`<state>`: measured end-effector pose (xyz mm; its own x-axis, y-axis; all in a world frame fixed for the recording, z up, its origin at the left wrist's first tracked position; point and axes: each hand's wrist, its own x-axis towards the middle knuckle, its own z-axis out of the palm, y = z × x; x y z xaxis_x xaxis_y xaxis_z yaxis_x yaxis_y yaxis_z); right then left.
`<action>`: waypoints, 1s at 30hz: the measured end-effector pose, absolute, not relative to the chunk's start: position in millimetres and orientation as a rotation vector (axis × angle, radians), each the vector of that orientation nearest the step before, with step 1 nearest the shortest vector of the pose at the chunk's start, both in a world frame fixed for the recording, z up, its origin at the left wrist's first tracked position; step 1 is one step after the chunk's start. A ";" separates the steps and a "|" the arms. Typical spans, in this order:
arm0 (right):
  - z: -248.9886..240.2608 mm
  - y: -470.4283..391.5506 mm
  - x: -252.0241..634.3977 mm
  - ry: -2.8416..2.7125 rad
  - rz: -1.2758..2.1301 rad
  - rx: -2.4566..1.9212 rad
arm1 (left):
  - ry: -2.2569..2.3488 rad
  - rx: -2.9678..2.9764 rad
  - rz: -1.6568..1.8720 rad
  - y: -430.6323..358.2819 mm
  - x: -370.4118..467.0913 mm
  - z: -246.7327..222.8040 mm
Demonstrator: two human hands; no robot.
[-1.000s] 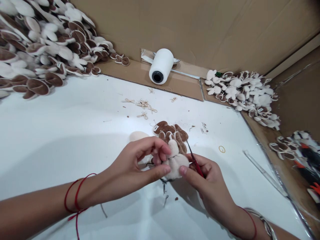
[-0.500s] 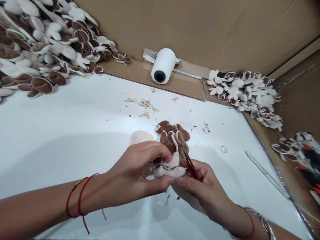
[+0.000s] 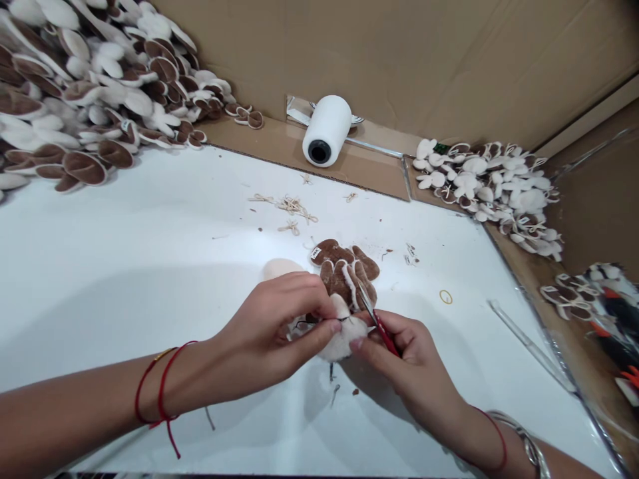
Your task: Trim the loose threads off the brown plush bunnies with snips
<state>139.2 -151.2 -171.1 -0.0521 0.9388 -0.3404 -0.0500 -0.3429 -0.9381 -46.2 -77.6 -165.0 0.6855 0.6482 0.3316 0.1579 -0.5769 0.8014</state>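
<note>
My left hand (image 3: 279, 326) is closed, thumb and fingers pinching a small white plush piece (image 3: 344, 340) with dark thread around it. A loose dark thread end hangs below the plush. My right hand (image 3: 407, 356) is closed as well, its thumb and fingertips on the plush's right side. Held in that same hand is a red-handled metal tool (image 3: 382, 327) with a thin pointed tip; I cannot make out whether it is snips or tweezers. Just beyond my hands lie several brown plush pieces (image 3: 344, 256) with pale edges, one bearing a white tag. A pale round piece (image 3: 281, 269) is partly behind my left hand.
Piles of white-and-brown plush pieces stand at the left (image 3: 104, 100) and the right (image 3: 492, 179). A white roll (image 3: 327, 131) rests by the cardboard wall (image 3: 399, 60). Cream string bows (image 3: 292, 207), a yellow rubber band (image 3: 446, 297) and scraps lie on the white table (image 3: 164, 219).
The white plush has been turned between my hands, and its thread now sits nearer the top. My left thumb has moved up onto the thread. My right hand keeps the tool.
</note>
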 end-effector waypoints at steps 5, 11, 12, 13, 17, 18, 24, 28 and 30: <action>-165.2 -147.4 138.9 -0.983 1.455 -1.421 | 0.643 2.003 0.829 -73.1 -44.9 -163.8; -166.1 -143.6 140.5 -0.929 1.423 -1.414 | 0.691 1.530 0.714 -68.6 -44.0 -163.1; -167.0 -142.9 141.2 -0.902 1.420 -1.410 | 0.669 1.487 0.710 -67.9 -44.0 -163.9; -167.8 -142.3 141.9 -0.875 1.420 -1.404 | 0.645 1.453 0.709 -67.2 -43.9 -164.6; -170.3 -141.9 143.2 -0.773 1.447 -1.358 | 0.583 1.348 0.717 -65.6 -42.7 -165.9; -170.7 -142.3 143.2 -0.743 1.456 -1.347 | 0.586 1.332 0.723 -65.3 -42.5 -165.7; -172.8 -143.1 143.3 -0.613 1.553 -1.261 | 0.600 1.365 0.783 -62.0 -44.0 -165.9; -172.5 -143.0 141.6 -0.565 1.630 -1.152 | 0.539 1.278 0.725 -62.2 -44.9 -169.3; -171.0 -143.0 139.9 -0.544 1.678 -1.083 | 0.526 1.198 0.698 -64.1 -44.6 -171.1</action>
<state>139.9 -143.0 -171.0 -0.0741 0.9149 -0.3969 -0.5082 -0.3770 -0.7743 -44.6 -64.1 -171.1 0.6831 0.7303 -0.0062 -0.2076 0.2022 0.9571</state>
